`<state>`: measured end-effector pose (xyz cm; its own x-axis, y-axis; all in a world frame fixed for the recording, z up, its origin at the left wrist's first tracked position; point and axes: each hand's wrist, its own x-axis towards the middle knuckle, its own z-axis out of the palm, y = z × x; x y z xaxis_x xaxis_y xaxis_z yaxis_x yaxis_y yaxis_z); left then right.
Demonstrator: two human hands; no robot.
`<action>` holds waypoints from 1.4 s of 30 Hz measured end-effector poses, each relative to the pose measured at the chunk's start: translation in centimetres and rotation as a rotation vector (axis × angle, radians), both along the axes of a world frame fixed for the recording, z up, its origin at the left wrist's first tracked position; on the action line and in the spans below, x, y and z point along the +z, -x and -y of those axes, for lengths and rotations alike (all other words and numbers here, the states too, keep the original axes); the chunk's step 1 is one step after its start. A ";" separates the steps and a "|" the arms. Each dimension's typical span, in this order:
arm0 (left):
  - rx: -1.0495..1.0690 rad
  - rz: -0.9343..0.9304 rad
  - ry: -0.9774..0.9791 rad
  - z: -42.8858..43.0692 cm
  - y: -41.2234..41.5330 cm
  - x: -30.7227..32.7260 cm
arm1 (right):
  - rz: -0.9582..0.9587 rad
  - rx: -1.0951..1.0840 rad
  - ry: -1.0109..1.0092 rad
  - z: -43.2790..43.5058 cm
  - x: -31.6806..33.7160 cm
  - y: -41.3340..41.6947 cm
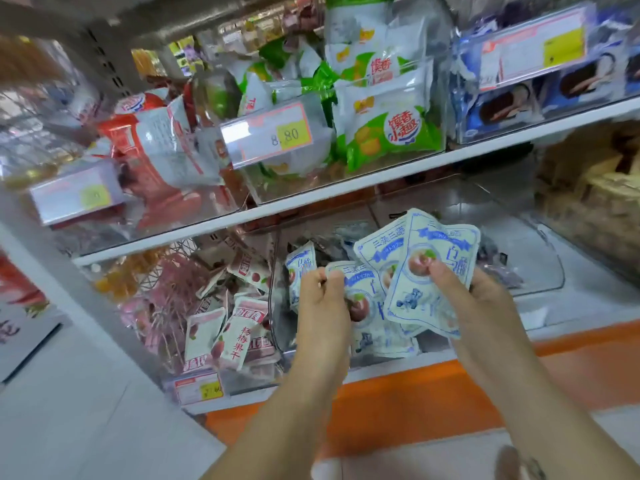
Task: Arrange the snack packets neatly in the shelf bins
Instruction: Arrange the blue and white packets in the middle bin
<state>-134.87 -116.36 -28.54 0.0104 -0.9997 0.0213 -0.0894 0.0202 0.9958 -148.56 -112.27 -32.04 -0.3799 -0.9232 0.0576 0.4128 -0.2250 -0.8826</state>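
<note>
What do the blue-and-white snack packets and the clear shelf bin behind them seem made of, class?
Blue-and-white snack packets: probably thin printed plastic film, slightly glossy; they bend and crinkle. Clear shelf bin: likely rigid glossy plastic; see-through walls catch reflections.

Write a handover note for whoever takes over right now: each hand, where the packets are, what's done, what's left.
Left hand pinches one blue-and-white packet.
Right hand grips a fan of packets of the same kind, over the clear bin on the lower shelf.
Loose packets lie in the bin.
Done: a bunch in hand.
Left: stand them in neatly; the neighbouring red-and-white packets look jumbled.
</note>
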 end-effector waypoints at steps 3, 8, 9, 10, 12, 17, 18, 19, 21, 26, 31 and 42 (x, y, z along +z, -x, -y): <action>0.040 -0.216 -0.161 -0.6 -0.9 -1.1 | -0.096 0.020 -0.063 -0.2 -0.5 -1.6; 0.134 -0.566 -0.330 0.1 -2.1 -3.1 | -0.186 0.138 -0.145 -0.7 -1.6 -3.5; 0.136 -0.609 -0.358 0.4 -2.2 -3.6 | -0.206 0.132 -0.166 -0.7 -1.9 -3.7; 0.122 -0.647 -0.381 0.5 -2.3 -3.7 | -0.218 0.119 -0.188 -0.7 -2.0 -3.9; 0.052 -0.697 -0.413 0.9 -2.6 -3.7 | -0.208 0.126 -0.209 -0.5 -2.1 -4.4; 0.016 -0.702 -0.439 2.6 -3.8 -3.0 | -0.111 0.184 -0.277 1.4 -0.5 -6.1; 0.017 -0.660 -0.403 2.9 -4.2 -2.6 | -0.135 0.195 -0.302 1.9 -0.1 -6.5; -0.009 -0.593 -0.361 3.3 -4.6 -2.8 | -0.170 0.204 -0.332 2.5 0.4 -6.7; -0.121 -0.388 -0.243 3.8 -5.8 -2.5 | -0.243 0.195 -0.365 3.8 1.3 -6.5; 0.029 0.074 0.231 5.7 -11.2 -1.6 | -0.735 -0.129 -0.326 6.9 3.3 -4.1; 0.016 0.224 0.190 6.6 -13.2 -2.0 | -1.404 -0.343 -0.348 8.6 3.2 -4.7; -0.127 0.312 0.179 6.9 -13.8 -3.4 | -1.972 -0.172 -0.473 13.3 1.1 -4.4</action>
